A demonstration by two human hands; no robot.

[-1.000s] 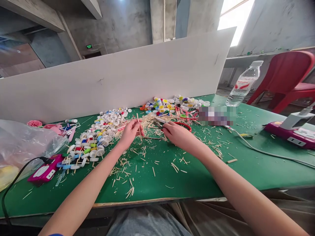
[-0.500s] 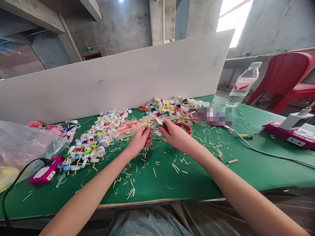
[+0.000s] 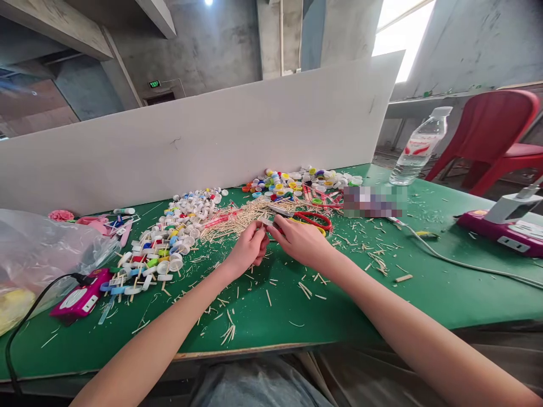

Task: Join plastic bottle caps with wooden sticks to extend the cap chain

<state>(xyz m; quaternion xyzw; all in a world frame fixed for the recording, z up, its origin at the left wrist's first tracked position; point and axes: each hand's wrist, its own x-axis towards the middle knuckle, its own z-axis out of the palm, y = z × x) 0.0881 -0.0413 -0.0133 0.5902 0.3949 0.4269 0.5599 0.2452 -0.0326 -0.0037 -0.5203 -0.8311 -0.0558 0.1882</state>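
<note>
At the centre of the frame the left hand and the right hand, both with fingers narrowly curled, pinch a short thin wooden stick over the green table. The stick is mostly hidden and its long axis seems to run left to right, just in front of the red-handled scissors

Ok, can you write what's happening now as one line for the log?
left hand: pinched, contents unclear | right hand: grips small metal tool | nearby: wooden sticks on green table

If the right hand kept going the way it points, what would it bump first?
Likely the left hand: the right hand points leftward, its fingers almost meeting it. Beyond lies the stick pile, though depth is unclear.
</note>
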